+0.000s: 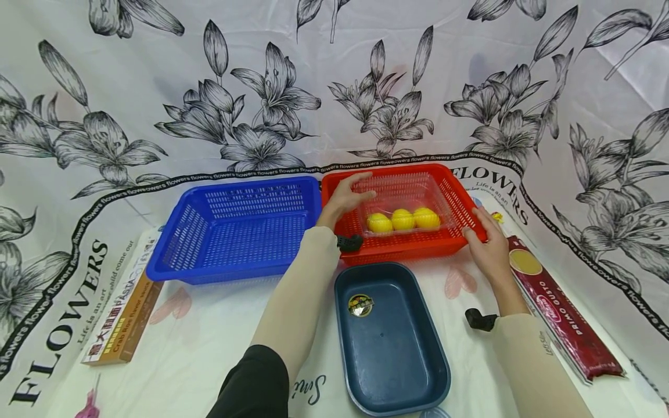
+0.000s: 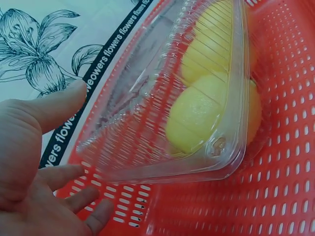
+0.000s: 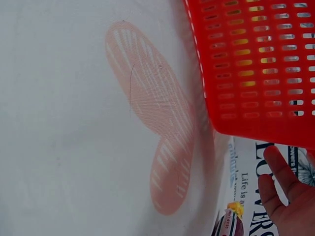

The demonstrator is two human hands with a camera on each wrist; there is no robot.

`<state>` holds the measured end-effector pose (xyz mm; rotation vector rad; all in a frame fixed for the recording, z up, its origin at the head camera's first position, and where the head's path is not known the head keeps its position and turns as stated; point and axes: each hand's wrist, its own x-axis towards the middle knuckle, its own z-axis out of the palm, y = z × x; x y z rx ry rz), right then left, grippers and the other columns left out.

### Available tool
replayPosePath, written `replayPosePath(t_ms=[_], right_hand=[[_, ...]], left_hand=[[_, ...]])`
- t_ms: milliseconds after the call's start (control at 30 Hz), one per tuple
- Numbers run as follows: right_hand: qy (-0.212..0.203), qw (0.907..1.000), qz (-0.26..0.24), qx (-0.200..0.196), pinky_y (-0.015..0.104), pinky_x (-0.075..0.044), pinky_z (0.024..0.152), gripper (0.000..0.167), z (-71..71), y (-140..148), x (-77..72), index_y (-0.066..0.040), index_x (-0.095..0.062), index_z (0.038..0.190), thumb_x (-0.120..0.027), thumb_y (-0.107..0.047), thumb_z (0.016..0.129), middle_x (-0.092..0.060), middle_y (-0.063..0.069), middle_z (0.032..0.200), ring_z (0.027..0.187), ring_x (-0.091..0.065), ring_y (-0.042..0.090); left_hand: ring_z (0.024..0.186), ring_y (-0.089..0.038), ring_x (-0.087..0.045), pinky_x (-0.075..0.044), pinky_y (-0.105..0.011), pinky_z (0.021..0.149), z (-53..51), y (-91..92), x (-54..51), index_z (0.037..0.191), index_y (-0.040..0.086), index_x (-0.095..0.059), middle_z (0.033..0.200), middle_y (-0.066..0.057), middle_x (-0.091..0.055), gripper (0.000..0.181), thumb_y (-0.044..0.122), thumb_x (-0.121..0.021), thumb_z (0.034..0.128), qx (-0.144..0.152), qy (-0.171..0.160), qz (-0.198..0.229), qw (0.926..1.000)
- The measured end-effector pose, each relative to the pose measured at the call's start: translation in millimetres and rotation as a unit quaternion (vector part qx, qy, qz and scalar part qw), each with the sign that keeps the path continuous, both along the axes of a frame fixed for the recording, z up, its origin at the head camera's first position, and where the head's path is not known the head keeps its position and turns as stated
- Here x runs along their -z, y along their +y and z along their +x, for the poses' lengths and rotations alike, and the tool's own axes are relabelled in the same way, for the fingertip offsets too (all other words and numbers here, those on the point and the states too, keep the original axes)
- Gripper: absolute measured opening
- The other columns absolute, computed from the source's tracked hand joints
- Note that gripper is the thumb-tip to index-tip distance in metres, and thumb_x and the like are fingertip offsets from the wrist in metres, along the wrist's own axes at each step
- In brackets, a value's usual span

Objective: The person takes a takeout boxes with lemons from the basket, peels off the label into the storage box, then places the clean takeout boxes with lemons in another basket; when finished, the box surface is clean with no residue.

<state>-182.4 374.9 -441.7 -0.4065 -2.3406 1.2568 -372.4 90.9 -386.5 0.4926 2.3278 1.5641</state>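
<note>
A clear plastic clamshell box (image 1: 402, 200) holding several yellow lemons (image 1: 402, 219) sits tilted inside the red basket (image 1: 397, 253). My left hand (image 1: 346, 200) is over the basket's left side, by the end of the box. In the left wrist view the thumb and fingers (image 2: 37, 108) are spread, with a gap between them and the box (image 2: 147, 172). At the basket's right rim is my right hand (image 1: 488, 247), its thumb by the edge. The right wrist view shows two extended fingers (image 3: 280, 172) outside the basket wall (image 3: 256, 73); the thumb is not visible there.
A blue basket (image 1: 235, 270) stands left of the red one. In front lies a dark blue tub (image 1: 387, 360) with a round sticker. A brown pasta box (image 1: 125, 313) is at the left, a dark red packet (image 1: 564, 316) at the right. Flowered cloth (image 1: 261, 104) hangs behind.
</note>
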Motion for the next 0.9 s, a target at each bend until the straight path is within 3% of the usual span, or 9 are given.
replayPosePath(t_ms=[233, 400, 733, 900], right_hand=[[-0.003, 1.0, 0.006, -0.003, 0.054, -0.027, 0.125, 0.057, -6.3, 1, 0.8, -0.017, -0.045, 0.155, -0.056, -0.026, 0.1, -0.033, 0.001, 0.167, 0.156, -0.028, 0.028], [-0.001, 1.0, 0.003, -0.006, 0.054, -0.026, 0.125, 0.057, -10.5, 1, 0.5, -0.017, -0.044, 0.155, -0.056, -0.026, 0.1, -0.033, 0.002, 0.167, 0.156, -0.027, 0.028], [-0.005, 0.9999, 0.004, -0.011, 0.055, -0.023, 0.126, 0.058, -10.6, 7, 0.7, -0.018, -0.042, 0.156, -0.055, -0.027, 0.101, -0.032, 0.003, 0.168, 0.157, -0.025, 0.029], [-0.007, 0.9999, 0.006, -0.014, 0.054, -0.021, 0.127, 0.058, -11.7, 10, -0.9, -0.018, -0.042, 0.156, -0.055, -0.027, 0.1, -0.032, 0.003, 0.167, 0.157, -0.025, 0.03]], left_hand=[[0.155, -0.029, -0.029, -0.033, -0.054, 0.122, 4.6, -5.3, -11.7, 0.152, 0.026, -0.05, 0.163, 0.0, -0.04, 0.059, 0.022, -0.07, 0.0971, 0.022, 0.062, 0.02, 0.9976], [0.155, -0.028, -0.029, -0.029, -0.056, 0.124, 11.1, -11.5, -23.5, 0.152, 0.026, -0.049, 0.162, 0.001, -0.041, 0.058, 0.024, -0.069, 0.0976, 0.018, 0.087, 0.027, 0.9957], [0.155, -0.026, -0.03, -0.026, -0.059, 0.124, 34.2, -41.6, -40.4, 0.149, 0.029, -0.052, 0.16, 0.002, -0.045, 0.054, 0.027, -0.069, 0.098, 0.019, 0.124, 0.035, 0.9915], [0.156, -0.025, -0.026, -0.025, -0.058, 0.124, 49.0, -63.8, -45.4, 0.149, 0.032, -0.052, 0.163, 0.002, -0.04, 0.054, 0.029, -0.069, 0.0979, -0.001, 0.128, 0.018, 0.9916]])
